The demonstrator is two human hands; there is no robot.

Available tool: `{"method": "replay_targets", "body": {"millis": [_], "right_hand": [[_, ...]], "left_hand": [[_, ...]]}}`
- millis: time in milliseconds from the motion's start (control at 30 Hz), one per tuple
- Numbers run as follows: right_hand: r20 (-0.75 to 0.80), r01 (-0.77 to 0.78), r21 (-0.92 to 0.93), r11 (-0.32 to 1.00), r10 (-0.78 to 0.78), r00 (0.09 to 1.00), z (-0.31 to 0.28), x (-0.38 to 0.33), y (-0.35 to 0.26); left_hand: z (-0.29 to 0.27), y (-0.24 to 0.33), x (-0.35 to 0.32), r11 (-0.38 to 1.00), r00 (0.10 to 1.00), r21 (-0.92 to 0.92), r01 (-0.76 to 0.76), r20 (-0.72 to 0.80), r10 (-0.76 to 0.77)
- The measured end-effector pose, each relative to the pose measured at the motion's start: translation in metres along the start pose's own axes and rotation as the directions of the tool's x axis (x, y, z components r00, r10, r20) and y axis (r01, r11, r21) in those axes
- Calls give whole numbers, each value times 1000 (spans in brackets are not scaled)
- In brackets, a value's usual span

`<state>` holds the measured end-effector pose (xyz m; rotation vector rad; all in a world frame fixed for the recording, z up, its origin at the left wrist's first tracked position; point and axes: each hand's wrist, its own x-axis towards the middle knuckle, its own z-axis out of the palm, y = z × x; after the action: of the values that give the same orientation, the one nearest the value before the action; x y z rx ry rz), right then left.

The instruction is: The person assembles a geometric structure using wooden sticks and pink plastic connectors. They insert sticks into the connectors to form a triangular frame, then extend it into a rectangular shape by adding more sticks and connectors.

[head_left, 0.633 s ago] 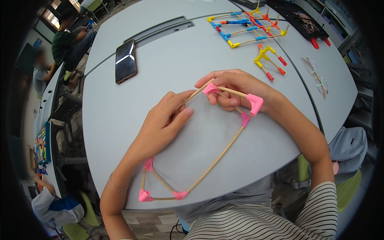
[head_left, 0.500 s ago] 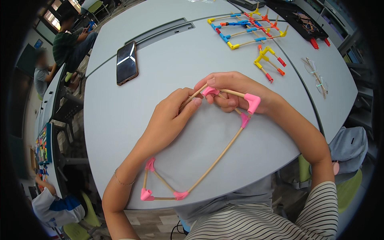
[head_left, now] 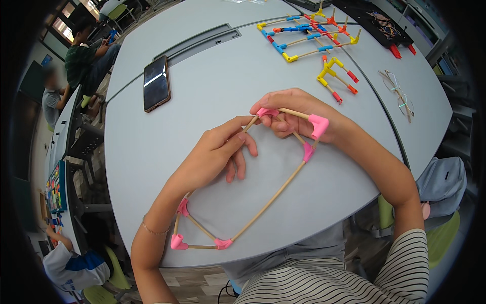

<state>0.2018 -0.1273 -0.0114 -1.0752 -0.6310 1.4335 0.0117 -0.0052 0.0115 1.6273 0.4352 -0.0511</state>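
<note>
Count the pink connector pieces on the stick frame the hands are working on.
6 visible: one under the right hand's fingertips, one at its knuckles, one just below, and three near the table edge. The hands may hide more.

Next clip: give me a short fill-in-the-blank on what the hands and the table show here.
1. The connectors on the stick frame held by both hands are ____ in colour.
2. The dark phone lies flat on the ____ table.
3. The right hand grips the frame's far end; the left hand pinches a wooden ____ there.

Missing words: pink; grey; stick
</note>
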Motion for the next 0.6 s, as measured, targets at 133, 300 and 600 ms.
{"method": "replay_targets", "body": {"millis": [133,300,600], "right_hand": [[9,42,4,999,-42,999,-2,-1,2],[-50,25,-3,1000,-25,998,-4,0,-2],[-32,-11,-104,995,8,999,6,-3,-4]], "left_hand": [[-10,-3,1,999,999,-34,27,39,-25],[-15,0,0,999,997,1,49,52,-49],[-6,1,0,998,999,53,35,-33,-33]]}}
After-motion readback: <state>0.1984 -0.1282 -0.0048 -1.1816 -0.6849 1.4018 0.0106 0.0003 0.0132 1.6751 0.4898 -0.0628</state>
